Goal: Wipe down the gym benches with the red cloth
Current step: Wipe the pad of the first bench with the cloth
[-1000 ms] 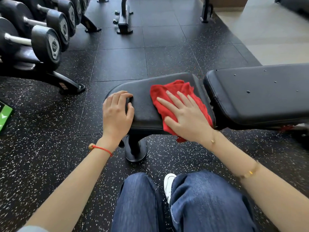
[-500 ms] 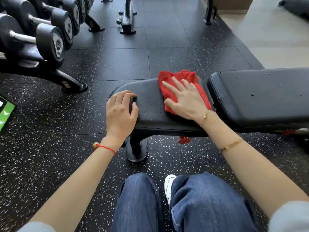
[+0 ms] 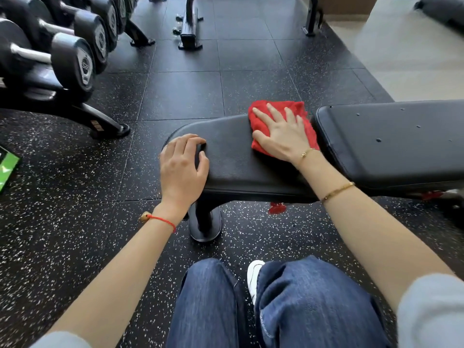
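Right now the person crouches at the end of a black bench, and the right hand [image 3: 282, 133] lies flat on the red cloth [image 3: 278, 121], fingers straight and spread, pressing it down rather than gripping it. That cloth sits at the far right corner of the seat pad [image 3: 233, 156], its edge just beside the gap before the back pad [image 3: 391, 141]. At the near left end of the seat pad the left hand [image 3: 182, 164] rests with its fingers curled loosely over the rounded edge; it holds nothing loose and looks to be bracing the body. As for progress, my guess is that the job is in its early stretch. Only the seat pad is under the cloth, and the vinyl shows no wet streak or sheen to prove which parts are finished, so I cannot tell how much of it is clean. Nothing touches the back pad, which looks to be next in line. Whether further benches wait elsewhere, I cannot say from here; dumbbells [image 3: 72, 59] on a rack line the left wall, and other frames stand across the speckled floor [image 3: 180, 94].
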Available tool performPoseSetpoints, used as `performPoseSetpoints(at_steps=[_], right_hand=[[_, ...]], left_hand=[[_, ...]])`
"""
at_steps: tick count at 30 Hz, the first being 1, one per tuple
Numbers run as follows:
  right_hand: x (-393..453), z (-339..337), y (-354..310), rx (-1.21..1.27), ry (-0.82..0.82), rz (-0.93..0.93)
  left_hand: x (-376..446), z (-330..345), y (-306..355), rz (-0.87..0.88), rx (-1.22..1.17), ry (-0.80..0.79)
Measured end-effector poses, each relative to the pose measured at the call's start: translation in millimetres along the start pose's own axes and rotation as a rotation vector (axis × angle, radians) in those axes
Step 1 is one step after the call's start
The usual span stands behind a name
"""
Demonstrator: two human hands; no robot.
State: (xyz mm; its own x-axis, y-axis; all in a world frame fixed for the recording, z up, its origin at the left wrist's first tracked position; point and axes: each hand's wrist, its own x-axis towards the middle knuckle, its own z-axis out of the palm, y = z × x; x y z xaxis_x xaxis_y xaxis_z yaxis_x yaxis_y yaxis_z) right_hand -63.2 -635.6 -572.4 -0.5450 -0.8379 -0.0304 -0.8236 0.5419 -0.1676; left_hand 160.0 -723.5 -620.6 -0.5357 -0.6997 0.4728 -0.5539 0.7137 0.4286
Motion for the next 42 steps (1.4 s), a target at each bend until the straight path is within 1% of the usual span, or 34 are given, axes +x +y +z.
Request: performPoseSetpoints(at_steps=[3, 5, 7, 9, 11, 15, 17, 19, 23, 25, 27, 29, 31, 34, 36, 39, 42], right_hand=[[-21.2, 7.0, -24.2, -0.028, 0.016, -0.164], [-44.9, 10.4, -27.8, -0.03, 0.025, -0.283], [-66.4, 10.6, -18.7, 0.0, 0.031, -0.329], [-76.7, 9.1, 0.0, -0.003, 0.042, -0.283], [-71.8, 5.2, 19.1, -0.024, 0.034, -0.182], [-23.6, -1.2, 34.3, 0.04, 0.012, 0.033], [2.1, -3.7, 25.2, 0.05, -0.001, 0.068], [13.9, -0.7, 2.7, 0.028, -0.001, 0.011], [-10.4, 13.4, -43.9, -0.003, 0.005, -0.235], [-34.6, 14.6, -44.9, -0.002, 0.003, -0.319], [-59.5, 12.9, -32.0, -0.001, 0.02, -0.359], [-78.6, 11.1, -11.1, -0.011, 0.037, -0.339], [-79.7, 5.4, 13.6, 0.0, 0.034, -0.243], [-41.8, 1.0, 45.1, 0.024, 0.007, -0.057], [-12.0, -0.2, 46.4, -0.004, -0.033, -0.002], [6.8, 1.5, 14.9, 0.025, -0.009, -0.004], [-14.7, 6.1, -22.0, 0.023, -0.004, -0.165]], left_hand=[[0.2, 0.0, 0.3, 0.002, -0.004, 0.006], [0.6, -0.4, -0.3, 0.009, -0.01, 0.001], [0.8, -0.3, -1.7, 0.019, -0.014, -0.005], [0.4, 0.0, -2.5, 0.024, -0.021, -0.005], [0.3, -0.4, -2.9, 0.025, -0.024, -0.004], [0.3, -1.0, -0.9, 0.009, -0.016, 0.0], [0.0, 0.0, 1.1, 0.003, -0.006, 0.002], [0.1, 1.0, 1.5, 0.003, 0.0, 0.009], [0.9, 1.3, -0.1, 0.005, 0.021, 0.007], [0.7, 0.7, -0.5, 0.013, 0.017, 0.005], [1.0, 0.5, -1.4, 0.02, 0.0, 0.006], [0.8, 0.6, -2.6, 0.023, -0.011, 0.004], [0.2, 0.8, -3.3, 0.023, -0.012, -0.002], [-0.4, 0.4, -2.2, 0.012, -0.002, -0.002], [-0.1, 0.4, -1.1, 0.01, 0.0, 0.0], [-0.3, 0.2, -0.4, 0.012, 0.005, 0.0], [0.0, 0.1, 0.2, 0.012, 0.002, 0.003]])
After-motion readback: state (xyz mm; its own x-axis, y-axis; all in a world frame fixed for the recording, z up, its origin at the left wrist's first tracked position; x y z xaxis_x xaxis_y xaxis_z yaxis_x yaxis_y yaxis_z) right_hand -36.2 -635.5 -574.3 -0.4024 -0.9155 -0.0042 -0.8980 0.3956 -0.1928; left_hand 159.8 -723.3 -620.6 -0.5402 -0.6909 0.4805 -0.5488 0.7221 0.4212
